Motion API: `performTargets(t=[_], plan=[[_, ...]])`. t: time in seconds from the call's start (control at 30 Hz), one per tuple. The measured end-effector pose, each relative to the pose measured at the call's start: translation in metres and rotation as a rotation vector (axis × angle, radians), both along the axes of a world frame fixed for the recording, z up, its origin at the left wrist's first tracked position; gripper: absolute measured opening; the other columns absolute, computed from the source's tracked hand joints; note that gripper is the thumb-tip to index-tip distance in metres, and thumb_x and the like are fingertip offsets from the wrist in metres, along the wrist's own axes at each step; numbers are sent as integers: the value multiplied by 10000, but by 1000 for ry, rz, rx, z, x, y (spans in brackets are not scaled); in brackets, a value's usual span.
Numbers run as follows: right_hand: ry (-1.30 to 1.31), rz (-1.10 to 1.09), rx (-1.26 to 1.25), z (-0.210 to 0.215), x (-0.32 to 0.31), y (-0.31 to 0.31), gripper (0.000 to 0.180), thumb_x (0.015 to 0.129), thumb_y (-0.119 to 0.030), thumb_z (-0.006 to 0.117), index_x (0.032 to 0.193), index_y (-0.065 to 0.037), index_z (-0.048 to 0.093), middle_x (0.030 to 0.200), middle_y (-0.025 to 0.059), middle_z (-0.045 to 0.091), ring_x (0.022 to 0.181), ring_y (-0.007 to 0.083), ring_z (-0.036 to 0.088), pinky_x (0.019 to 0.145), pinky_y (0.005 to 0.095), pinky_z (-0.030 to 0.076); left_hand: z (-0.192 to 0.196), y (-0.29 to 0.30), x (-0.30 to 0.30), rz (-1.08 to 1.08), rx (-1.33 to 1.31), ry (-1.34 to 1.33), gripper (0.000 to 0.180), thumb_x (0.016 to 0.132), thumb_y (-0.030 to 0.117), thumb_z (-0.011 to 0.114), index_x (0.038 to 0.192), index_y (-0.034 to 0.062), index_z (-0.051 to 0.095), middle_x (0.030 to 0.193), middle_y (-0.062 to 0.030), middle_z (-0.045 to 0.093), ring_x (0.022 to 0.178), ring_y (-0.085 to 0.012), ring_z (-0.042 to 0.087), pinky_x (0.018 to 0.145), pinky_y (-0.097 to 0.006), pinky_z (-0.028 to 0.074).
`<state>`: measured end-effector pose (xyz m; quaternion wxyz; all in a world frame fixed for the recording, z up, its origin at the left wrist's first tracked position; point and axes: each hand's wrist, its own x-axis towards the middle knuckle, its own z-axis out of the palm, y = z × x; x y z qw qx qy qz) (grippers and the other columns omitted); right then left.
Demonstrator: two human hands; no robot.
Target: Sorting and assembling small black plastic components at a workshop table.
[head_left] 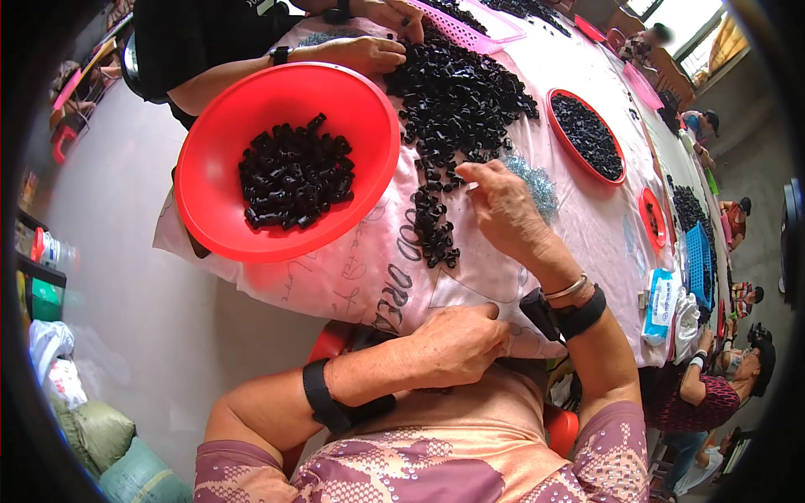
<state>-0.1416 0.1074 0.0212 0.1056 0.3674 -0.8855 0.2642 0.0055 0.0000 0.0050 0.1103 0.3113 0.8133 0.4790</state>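
Observation:
Close to my body above the table edge, my left hand (465, 339) is closed, its fingertips pressed together; what they hold, if anything, is hidden. My right hand (507, 205) reaches over the table with bent fingers drawn together, the fingertips at the edge of a strip of small black plastic parts (432, 226). Whether a part is between them I cannot make out. That strip runs into a large heap of the same parts (461, 96) farther off. Just beyond my right hand lies a tangle of small silvery-blue springs (534, 189), partly covered by it.
A red bowl (360, 109) with black parts stands at left. To the right are a red tray (622, 174) of black parts, a blue basket (696, 260) and a blue-white packet (658, 306). Across the table, a co-worker's hands (377, 54) are at the heap, near a pink basket (461, 29).

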Motion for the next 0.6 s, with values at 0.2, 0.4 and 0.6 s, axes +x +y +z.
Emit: performTargets(t=[0.2,0.4,0.6], plan=[[3,160,111,7,29,-6,192,799,65,557,953,-26,628,897,158,617,819,342,637,710,406,514,-3,2,1,6,-14,-5,130,867,170,579,896,58,640,894,-174,586,827,-384,619,746,-468,487],[-3,175,22,13,9,-13,69,852,-46,597,889,-67,652,769,138,590,736,332,617,648,396,503,-2,1,-1,-17,-47,-3,140,873,173,570,899,53,637,919,-176,587,838,-387,618,755,-475,486],[141,168,89,-1,-15,-29,95,812,-89,641,906,-94,657,808,122,587,778,316,627,679,408,518,2,0,-1,-24,-11,-13,153,881,181,571,929,59,650,906,-175,587,854,-383,618,755,-468,491]])
